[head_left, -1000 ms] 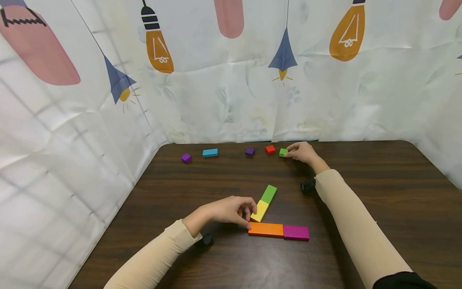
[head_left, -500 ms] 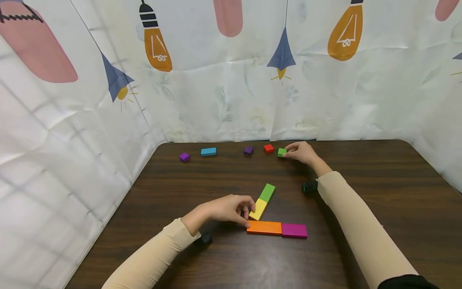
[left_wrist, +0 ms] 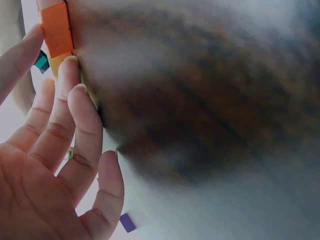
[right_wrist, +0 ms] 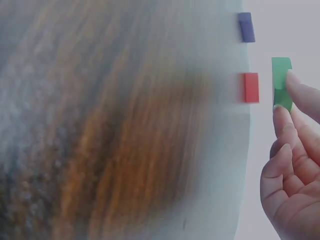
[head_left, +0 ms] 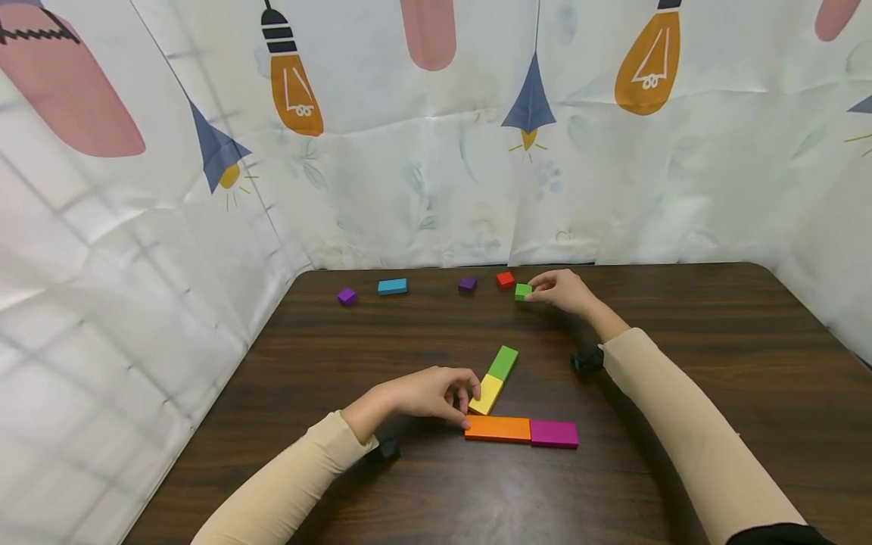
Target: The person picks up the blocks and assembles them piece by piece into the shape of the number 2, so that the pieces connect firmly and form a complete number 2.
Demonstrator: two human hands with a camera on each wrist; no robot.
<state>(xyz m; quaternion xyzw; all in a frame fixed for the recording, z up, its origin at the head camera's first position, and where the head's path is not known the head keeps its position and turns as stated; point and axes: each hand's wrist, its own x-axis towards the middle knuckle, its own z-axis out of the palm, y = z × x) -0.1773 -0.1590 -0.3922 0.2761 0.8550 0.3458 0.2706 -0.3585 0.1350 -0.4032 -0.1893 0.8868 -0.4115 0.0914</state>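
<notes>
The right hand [head_left: 562,291] pinches a small green block [head_left: 523,292] near the back of the table; in the right wrist view the green block [right_wrist: 282,85] sits between thumb and fingertips of that hand [right_wrist: 295,170]. The left hand [head_left: 425,395] has its thumb against the left end of an orange block [head_left: 497,429] and its fingertips at a yellow block [head_left: 486,395]. A magenta block [head_left: 554,434] touches the orange one's right end. A green block [head_left: 503,363] joins the yellow one, both slanting up to the right. The left wrist view shows the orange block [left_wrist: 57,30] by the thumb.
Along the back of the dark wooden table [head_left: 409,341] stand a red block [head_left: 505,280], a dark purple block [head_left: 467,284], a blue block [head_left: 392,287] and a purple block [head_left: 347,296]. A patterned curtain [head_left: 422,189] hangs behind the table.
The right hand has moved slightly left with the small green block, away from where it stood beside the red block. The left hand has kept its place at the orange and yellow blocks.
</notes>
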